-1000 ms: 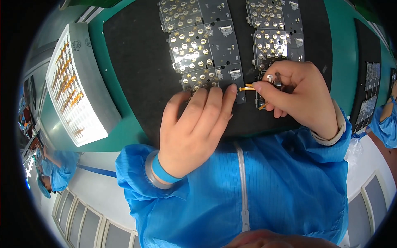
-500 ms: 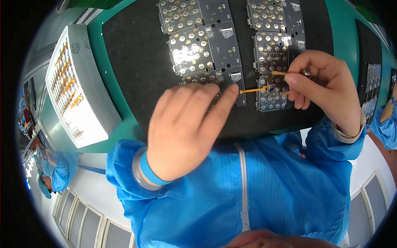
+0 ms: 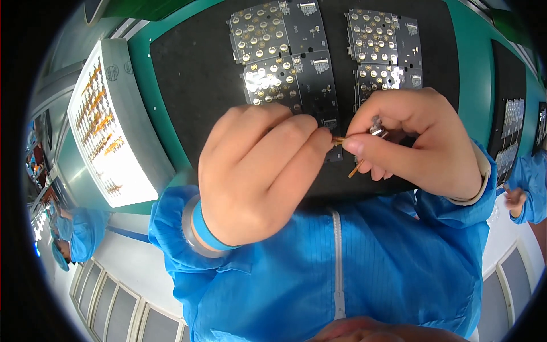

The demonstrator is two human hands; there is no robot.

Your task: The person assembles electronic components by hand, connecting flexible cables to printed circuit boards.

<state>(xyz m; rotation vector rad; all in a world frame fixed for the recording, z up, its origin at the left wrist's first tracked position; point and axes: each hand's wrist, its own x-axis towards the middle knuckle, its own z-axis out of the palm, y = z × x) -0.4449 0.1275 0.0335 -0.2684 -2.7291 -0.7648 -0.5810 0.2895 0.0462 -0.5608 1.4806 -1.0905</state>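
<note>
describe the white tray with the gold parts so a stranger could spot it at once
Start at the black mat on the green bench. Just off its left edge lies a white rectangular tray, brightly lit, holding rows of small gold pins. Unlike the dark circuit boards on the mat, it is pale and raised.

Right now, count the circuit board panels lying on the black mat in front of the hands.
2. The left panel lies above the left hand; the right panel lies above the right hand. Both hands cover the panels' lower ends, so more may be hidden.
</note>
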